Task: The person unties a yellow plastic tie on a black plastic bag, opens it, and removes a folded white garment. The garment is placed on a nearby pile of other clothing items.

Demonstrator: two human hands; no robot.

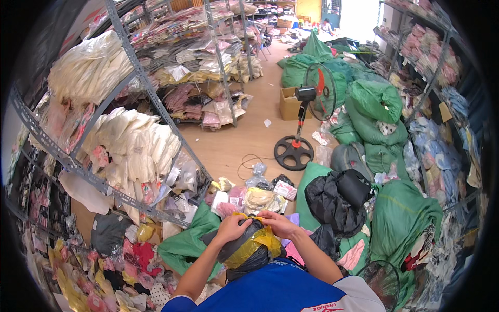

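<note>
Close to my body is a bulging black plastic bag (234, 251) with a shiny yellow plastic band (252, 249) wrapped across it. My left hand (234, 229) pinches the top edge of the bag, fingers closed on the plastic. On the other side of the top, my right hand (277, 224) grips the yellow plastic between thumb and fingers. Both hands are close together at the bag's top. What the bag contains is hidden. Just beyond my hands lies a pile of clear-bagged clothes (260, 200).
Metal shelving (150, 88) stacked with bagged garments stands on the left. A black-and-red standing fan (294, 151) is ahead, beside a cardboard box (291, 104). Large green sacks (377, 119) line the right. Loose packaged clothes (119, 281) cover the lower left floor. A person (326, 26) is far back.
</note>
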